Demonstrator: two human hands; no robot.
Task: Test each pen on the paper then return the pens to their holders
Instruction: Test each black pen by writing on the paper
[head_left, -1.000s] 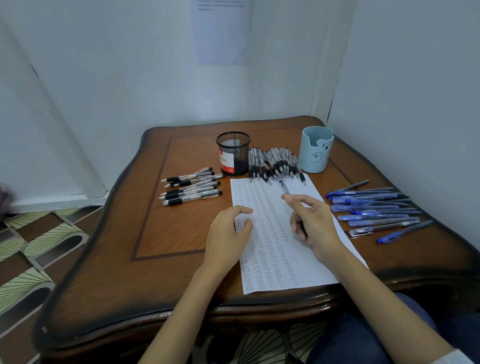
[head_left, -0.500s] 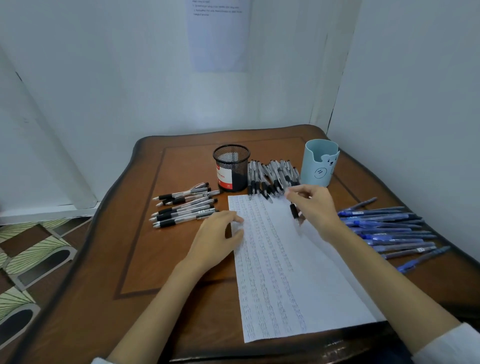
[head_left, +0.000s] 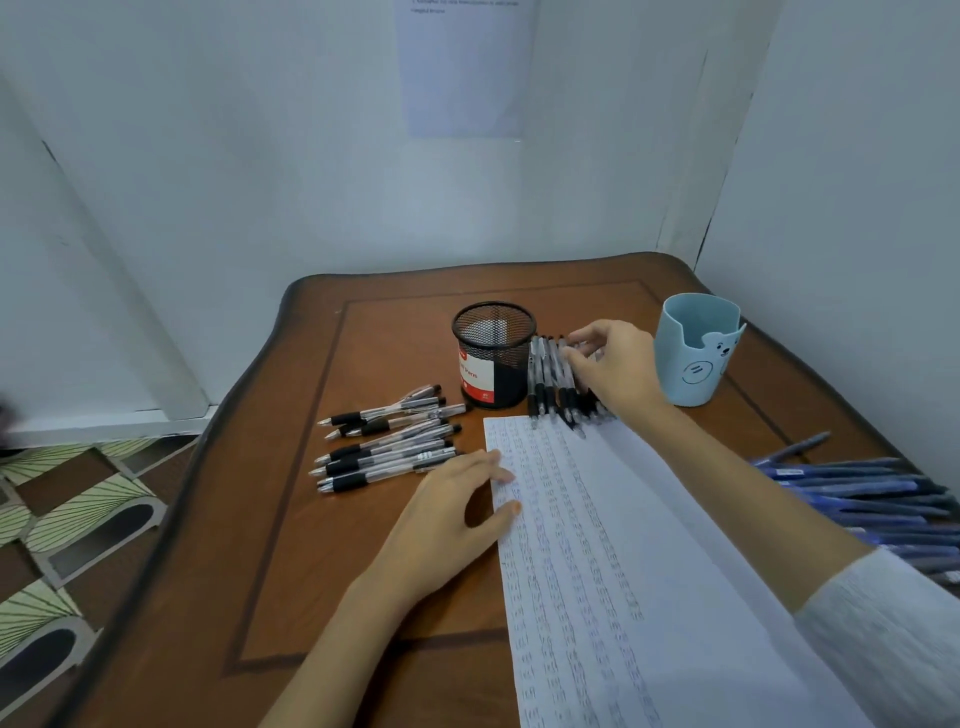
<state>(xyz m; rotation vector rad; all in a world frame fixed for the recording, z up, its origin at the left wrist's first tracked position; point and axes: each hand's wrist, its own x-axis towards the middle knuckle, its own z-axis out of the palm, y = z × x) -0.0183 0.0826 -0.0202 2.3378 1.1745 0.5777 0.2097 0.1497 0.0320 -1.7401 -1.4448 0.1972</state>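
A lined paper (head_left: 623, 545) covered in test scribbles lies in front of me. My left hand (head_left: 447, 514) rests on its left edge with relaxed fingers. My right hand (head_left: 613, 369) reaches over a row of black pens (head_left: 550, 379) lying between the black mesh holder (head_left: 493, 358) and the light blue bear holder (head_left: 696, 358). Its thumb and fingertips pinch the top end of one pen in that row. A second group of black pens (head_left: 389, 441) lies to the left of the paper. Blue pens (head_left: 862, 493) lie at the right.
The wooden table (head_left: 311, 519) stands in a white-walled corner, with walls close behind and to the right. A printed sheet (head_left: 467, 67) hangs on the back wall. Patterned floor tiles (head_left: 67, 519) show at the left, beyond the table's edge.
My right hand has moved from the paper up to the row of black pens, carrying the pen it held. My head has come forward and closer. The left hand stays on the paper's edge.
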